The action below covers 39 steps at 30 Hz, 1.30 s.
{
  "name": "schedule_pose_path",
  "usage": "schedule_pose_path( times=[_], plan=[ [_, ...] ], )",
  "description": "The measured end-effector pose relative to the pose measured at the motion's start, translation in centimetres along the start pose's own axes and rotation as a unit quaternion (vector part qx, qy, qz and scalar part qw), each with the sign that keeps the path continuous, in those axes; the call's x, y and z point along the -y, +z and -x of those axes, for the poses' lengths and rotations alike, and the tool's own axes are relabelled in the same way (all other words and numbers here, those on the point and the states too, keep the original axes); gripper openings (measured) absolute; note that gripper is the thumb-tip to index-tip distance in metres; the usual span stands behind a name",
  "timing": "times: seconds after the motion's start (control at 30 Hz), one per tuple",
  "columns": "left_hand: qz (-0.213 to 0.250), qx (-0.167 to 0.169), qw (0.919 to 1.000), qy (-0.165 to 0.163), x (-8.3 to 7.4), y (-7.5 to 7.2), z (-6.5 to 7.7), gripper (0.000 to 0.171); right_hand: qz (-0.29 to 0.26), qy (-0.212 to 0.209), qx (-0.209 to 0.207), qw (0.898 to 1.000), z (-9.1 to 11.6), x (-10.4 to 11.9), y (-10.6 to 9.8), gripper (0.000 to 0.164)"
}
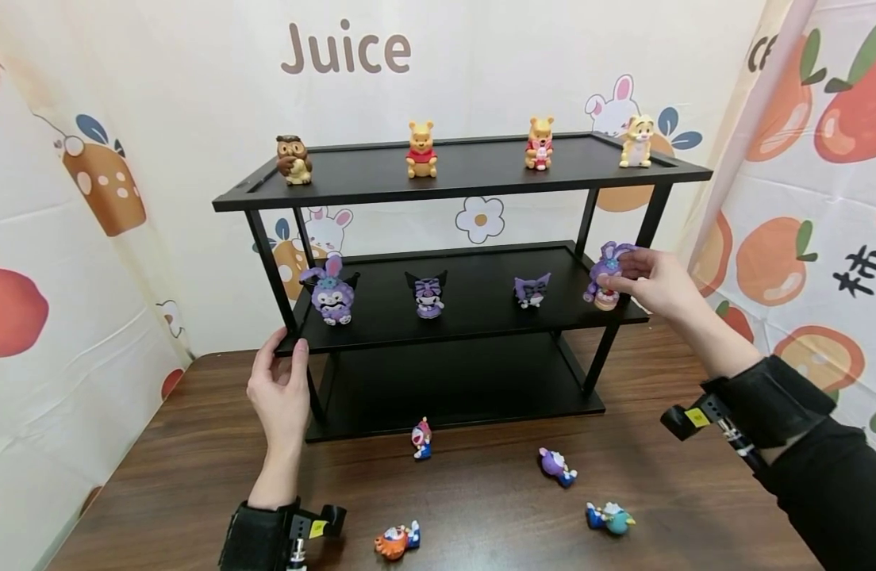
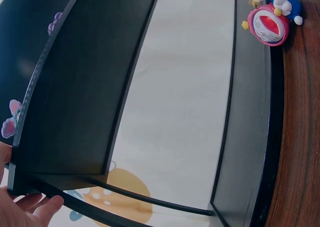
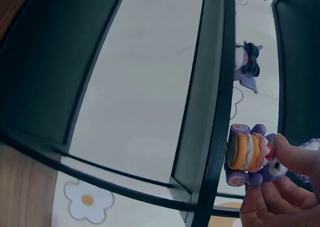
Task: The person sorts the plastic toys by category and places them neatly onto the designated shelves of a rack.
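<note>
In the head view my right hand (image 1: 658, 283) pinches a purple rabbit figurine (image 1: 605, 274) at the right end of the rack's middle shelf. The right wrist view shows the layered cake (image 3: 248, 151) on its front, with thumb and fingers at its head. My left hand (image 1: 281, 388) grips the front left corner of the black three-tier rack (image 1: 424, 342) at the middle shelf, thumb and fingers on either side of the edge. Along that shelf stand a purple figurine with rabbit ears (image 1: 332, 295), a purple-and-black figurine (image 1: 428, 297) and a small purple-eared figurine (image 1: 532, 292).
On the top shelf stand an owl (image 1: 293, 160), two yellow bears (image 1: 421, 151) and a pale yellow rabbit (image 1: 636, 143). Before the rack, on the wooden table (image 1: 159, 492), lie pink (image 1: 421, 439), purple (image 1: 556, 466), teal (image 1: 609, 518) and orange (image 1: 397, 542) figurines. Printed curtains surround the table.
</note>
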State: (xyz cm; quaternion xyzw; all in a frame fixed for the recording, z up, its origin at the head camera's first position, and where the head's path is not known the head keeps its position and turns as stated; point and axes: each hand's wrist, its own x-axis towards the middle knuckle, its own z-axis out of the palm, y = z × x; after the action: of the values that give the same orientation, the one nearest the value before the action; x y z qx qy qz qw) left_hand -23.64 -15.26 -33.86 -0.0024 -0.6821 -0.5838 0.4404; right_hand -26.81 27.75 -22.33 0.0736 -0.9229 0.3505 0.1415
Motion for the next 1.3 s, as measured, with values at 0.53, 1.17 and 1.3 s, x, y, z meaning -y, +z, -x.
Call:
schedule_pose_path(
  times=[0.53,1.17,1.3],
  plan=[
    [0.010,0.007,0.9999,-0.010,-1.0,-0.2,0.1,0.034,0.051,-0.062,-0.036,0.996,-0.4,-0.4,0.8,0.041],
    [0.006,0.002,1.0000,-0.007,-0.4,-0.1,0.1,0.035,0.108,-0.024,-0.005,0.994,-1.7,0.5,1.4,0.047],
    [0.010,0.002,0.9999,-0.008,-0.5,-0.1,0.2,0.034,0.093,-0.006,0.008,0.996,-2.0,0.5,1.6,0.049]
  ],
)
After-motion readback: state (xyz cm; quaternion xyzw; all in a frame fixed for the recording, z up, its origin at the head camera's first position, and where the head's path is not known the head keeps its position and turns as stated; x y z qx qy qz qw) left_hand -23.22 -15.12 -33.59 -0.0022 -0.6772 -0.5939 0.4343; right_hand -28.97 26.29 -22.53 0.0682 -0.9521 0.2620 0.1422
